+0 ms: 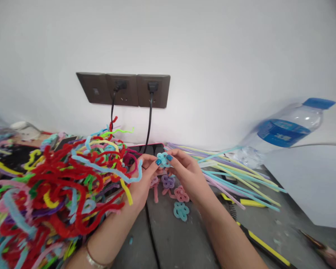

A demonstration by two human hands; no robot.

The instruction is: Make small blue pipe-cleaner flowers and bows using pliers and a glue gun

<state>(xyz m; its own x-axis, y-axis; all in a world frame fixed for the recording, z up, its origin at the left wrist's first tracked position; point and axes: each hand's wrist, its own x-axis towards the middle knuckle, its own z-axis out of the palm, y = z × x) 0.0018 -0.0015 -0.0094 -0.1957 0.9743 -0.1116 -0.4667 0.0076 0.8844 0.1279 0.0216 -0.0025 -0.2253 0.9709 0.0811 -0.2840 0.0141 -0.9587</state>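
Between my two hands, above the grey table, is a small light-blue pipe-cleaner flower (163, 159). My left hand (148, 170) pinches it from the left, thumb on its near side. From the right, the thumb and fingers of my right hand (184, 164) close on the same flower. Just below lie finished-looking looped flowers: a purple flower (168, 181), a pink flower (182, 194), a teal flower (181, 211) and a pink piece with a stem (155, 188), partly hidden by my left hand.
A big tangle of coloured pipe cleaners (72, 186) covers the left, some over my left wrist. Straight pastel pipe cleaners (240, 175) lie right, near yellow-and-black pliers (268, 244). A water bottle (285, 130) leans by the wall. A black cable (151, 231) crosses the table.
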